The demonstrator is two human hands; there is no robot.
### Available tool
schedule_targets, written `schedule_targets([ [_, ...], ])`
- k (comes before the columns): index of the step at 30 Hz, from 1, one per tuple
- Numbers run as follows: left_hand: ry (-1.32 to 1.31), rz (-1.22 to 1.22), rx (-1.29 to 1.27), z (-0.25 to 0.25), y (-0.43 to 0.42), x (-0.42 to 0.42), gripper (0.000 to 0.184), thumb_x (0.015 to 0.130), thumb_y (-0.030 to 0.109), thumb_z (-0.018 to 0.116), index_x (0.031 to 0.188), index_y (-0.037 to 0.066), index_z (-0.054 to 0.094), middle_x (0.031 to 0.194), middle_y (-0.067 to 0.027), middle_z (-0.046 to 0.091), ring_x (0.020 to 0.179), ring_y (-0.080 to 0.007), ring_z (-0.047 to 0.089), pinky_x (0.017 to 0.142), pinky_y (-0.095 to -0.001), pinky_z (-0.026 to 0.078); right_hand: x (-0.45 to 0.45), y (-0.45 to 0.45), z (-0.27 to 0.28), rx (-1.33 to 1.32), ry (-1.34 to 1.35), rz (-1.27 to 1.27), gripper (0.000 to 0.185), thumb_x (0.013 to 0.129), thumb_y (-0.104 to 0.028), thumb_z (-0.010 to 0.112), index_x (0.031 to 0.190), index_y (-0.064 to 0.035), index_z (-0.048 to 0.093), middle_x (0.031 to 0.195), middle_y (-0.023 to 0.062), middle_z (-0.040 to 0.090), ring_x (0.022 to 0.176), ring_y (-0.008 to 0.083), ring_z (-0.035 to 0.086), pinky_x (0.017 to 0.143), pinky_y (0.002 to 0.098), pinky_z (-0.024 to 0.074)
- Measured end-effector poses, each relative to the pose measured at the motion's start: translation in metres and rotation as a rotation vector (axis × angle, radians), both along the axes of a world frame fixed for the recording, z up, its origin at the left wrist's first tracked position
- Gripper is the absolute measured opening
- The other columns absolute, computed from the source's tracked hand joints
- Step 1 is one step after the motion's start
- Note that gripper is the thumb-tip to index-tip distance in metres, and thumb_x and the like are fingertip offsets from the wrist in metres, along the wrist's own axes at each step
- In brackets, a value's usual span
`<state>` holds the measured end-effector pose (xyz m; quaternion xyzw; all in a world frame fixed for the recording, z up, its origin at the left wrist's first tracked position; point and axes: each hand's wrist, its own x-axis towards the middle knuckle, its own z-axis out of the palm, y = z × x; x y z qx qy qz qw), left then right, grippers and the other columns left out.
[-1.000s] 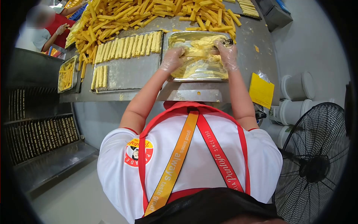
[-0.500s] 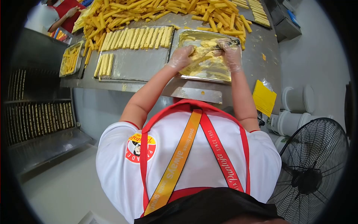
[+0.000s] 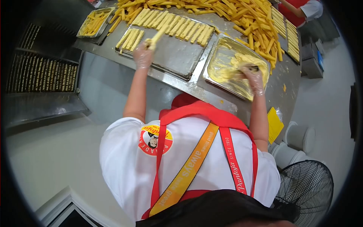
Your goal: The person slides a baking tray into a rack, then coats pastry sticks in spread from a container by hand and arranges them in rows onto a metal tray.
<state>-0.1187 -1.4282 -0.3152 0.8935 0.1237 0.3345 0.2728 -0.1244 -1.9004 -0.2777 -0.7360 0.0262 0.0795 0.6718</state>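
My left hand, in a clear glove, grips the lower end of a cream-coated stick above the flat baking tray. Coated sticks lie in a long row at that tray's back, with a short row at its left. My right hand, also gloved, is closed on a dark-handled tool over the deep metal pan. Pale yellow cream is smeared across the pan. The tool's far end is blurred.
Plain yellow sticks are piled at the table's back. A small pan stands at the left, a rack beyond it. At the right are a yellow card, white buckets, a fan and another person.
The view has turned, shifting the table scene. My left hand has moved from the cream pan to over the baking tray with a coated stick. My right hand remains over the pan with the tool.
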Motion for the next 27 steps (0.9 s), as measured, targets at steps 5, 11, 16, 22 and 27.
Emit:
schedule_targets([
  [5,0.091,0.176,0.192,-0.045,0.078,-0.002,0.018,0.073,0.019,0.067,0.086,0.008,0.071,0.081,-0.0185,0.068,0.078,-0.0376,0.066,0.072,-0.046,0.052,0.015,-0.018,-0.001,-0.561,-0.273,-0.231,0.017,0.085,-0.009,0.067,0.098,0.0022,0.065,0.085,0.006,0.067,0.068,0.0163,0.065,0.065,0.0286,0.054],
  [11,0.262,0.174,0.287,-0.06,0.094,0.01,0.013,0.069,0.012,0.065,0.078,0.003,0.065,0.081,-0.0221,0.065,0.081,-0.0401,0.063,0.077,-0.0476,0.05,-0.002,0.041,0.008,-0.096,0.004,0.086,0.017,0.083,-0.009,0.069,0.095,0.0012,0.065,0.081,0.0076,0.067,0.071,0.0169,0.065,0.062,0.0287,0.0529],
  [16,0.074,0.109,0.256,-0.072,0.095,0.019,0.038,0.069,0.016,0.071,0.1,-0.001,0.059,0.097,-0.0236,0.062,0.091,-0.0413,0.06,0.081,-0.0471,0.049,0.027,-0.026,0.0,-0.398,-0.201,-0.43,0.015,0.084,-0.009,0.068,0.095,0.0007,0.065,0.084,0.0068,0.067,0.073,0.0176,0.066,0.065,0.0316,0.0548],
  [22,-0.104,-0.247,0.264,0.035,-0.02,0.078,0.047,0.074,0.025,0.075,0.112,0.003,0.058,0.108,-0.0176,0.062,0.101,-0.037,0.058,0.088,-0.0457,0.047,0.001,0.007,-0.01,-0.243,-0.114,0.036,0.012,0.081,-0.006,0.065,0.092,0.0007,0.066,0.086,0.014,0.068,0.068,0.0257,0.066,0.064,0.0353,0.0524],
  [27,-0.009,-0.799,0.206,0.054,-0.174,0.127,0.052,0.078,0.028,0.072,0.123,0.006,0.057,0.119,-0.0201,0.061,0.113,-0.0365,0.056,0.097,-0.0448,0.044,0.004,-0.031,0.017,-0.485,-0.149,-0.355,0.019,0.081,-0.011,0.069,0.096,0.0002,0.066,0.084,0.0114,0.068,0.07,0.022,0.065,0.066,0.0349,0.0522],
])
